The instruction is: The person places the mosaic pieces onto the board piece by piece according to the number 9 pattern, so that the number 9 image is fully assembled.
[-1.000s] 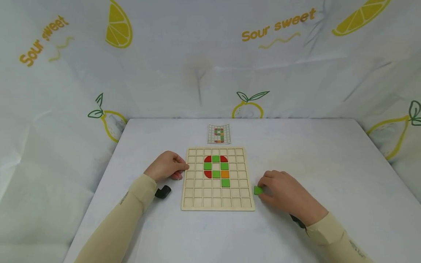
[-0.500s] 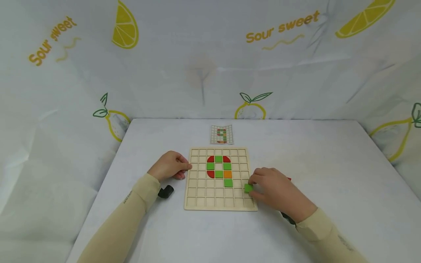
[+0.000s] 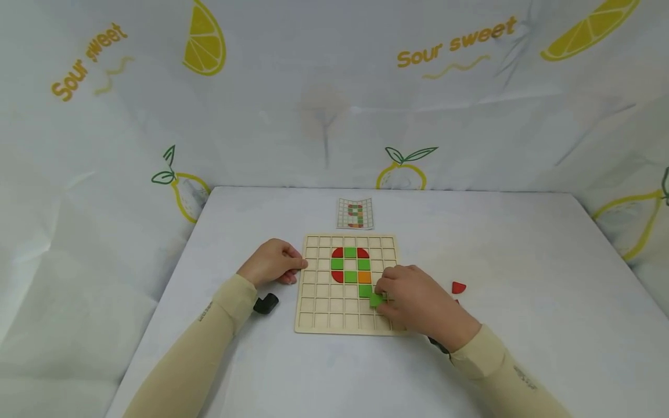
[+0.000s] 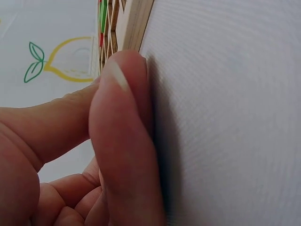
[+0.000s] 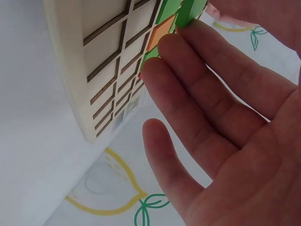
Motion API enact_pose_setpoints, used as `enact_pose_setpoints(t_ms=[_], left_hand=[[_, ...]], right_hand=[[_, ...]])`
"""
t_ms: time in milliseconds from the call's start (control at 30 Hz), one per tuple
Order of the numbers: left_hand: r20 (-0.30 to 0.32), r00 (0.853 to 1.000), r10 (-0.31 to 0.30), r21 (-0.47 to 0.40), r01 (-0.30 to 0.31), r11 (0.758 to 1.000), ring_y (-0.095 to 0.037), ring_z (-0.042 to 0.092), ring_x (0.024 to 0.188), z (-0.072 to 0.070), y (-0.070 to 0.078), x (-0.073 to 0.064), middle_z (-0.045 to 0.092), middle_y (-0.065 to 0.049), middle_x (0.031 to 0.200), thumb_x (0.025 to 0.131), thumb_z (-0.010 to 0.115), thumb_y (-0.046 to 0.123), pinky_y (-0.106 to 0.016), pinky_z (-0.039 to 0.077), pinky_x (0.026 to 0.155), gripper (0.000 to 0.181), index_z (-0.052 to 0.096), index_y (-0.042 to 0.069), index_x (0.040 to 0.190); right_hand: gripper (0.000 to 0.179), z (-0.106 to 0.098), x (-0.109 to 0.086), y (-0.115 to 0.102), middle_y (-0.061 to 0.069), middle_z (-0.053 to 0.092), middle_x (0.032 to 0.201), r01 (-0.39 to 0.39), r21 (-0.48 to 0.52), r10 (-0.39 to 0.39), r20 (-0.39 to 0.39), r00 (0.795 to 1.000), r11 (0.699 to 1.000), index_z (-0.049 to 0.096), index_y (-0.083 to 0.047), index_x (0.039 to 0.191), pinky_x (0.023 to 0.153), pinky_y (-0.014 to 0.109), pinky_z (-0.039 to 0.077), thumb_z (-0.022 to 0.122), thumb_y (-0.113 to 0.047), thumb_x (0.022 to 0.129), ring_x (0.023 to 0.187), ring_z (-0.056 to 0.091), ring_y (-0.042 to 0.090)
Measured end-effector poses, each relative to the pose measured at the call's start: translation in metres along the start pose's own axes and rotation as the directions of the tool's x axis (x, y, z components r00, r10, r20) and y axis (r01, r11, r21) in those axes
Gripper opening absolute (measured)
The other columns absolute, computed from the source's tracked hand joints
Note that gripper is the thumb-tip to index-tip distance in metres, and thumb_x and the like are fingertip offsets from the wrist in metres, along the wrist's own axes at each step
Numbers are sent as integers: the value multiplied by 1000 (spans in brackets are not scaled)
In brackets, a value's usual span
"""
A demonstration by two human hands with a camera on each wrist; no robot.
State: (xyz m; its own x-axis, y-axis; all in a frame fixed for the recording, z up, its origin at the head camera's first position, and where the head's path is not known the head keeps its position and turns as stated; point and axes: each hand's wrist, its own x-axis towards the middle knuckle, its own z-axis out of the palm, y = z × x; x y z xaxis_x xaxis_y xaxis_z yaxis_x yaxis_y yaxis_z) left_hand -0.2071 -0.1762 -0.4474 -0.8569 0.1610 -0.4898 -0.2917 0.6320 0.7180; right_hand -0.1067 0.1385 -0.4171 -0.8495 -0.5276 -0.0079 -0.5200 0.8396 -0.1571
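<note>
A light wooden grid board (image 3: 320, 320) lies on the table, with green, red and orange tiles set in its cells in a 9-like shape. My right hand (image 3: 420, 302) pinches a green square tile (image 3: 375, 300) between thumb and index finger, over a cell just below and right of the lowest placed green tile (image 3: 364, 291). In the right wrist view that held tile (image 5: 189, 13) is tilted above the board, near the orange tile (image 5: 160, 33). On the other side, my left hand (image 3: 270, 264) grips the board's left edge with thumb and curled finger.
Behind the board lies a small pattern card (image 3: 341, 217) showing the same coloured shape. A red quarter-round tile (image 3: 458, 287) rests right of the board, and another red piece is mostly hidden by the right hand. A black wrist strap part (image 3: 266, 303) sits below the left wrist.
The right hand has carried the green tile leftward from beside the board to over its lower right cells, uncovering red tiles on the table. The left hand stays at the board's edge.
</note>
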Motion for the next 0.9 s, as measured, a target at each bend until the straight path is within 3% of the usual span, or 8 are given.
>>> enact_pose_setpoints(t_ms=[900], left_hand=[[-8,1000,9,4,-9,1000,-13,69,64,-1,0,0,74,-6,82,97,84,26,-24,58,63,22,73,8,102]], right_hand=[[10,13,9,-11,-7,69,91,46,8,-46,-7,999,999,78,-18,94,96,42,56,84,-22,87,90,63,14]])
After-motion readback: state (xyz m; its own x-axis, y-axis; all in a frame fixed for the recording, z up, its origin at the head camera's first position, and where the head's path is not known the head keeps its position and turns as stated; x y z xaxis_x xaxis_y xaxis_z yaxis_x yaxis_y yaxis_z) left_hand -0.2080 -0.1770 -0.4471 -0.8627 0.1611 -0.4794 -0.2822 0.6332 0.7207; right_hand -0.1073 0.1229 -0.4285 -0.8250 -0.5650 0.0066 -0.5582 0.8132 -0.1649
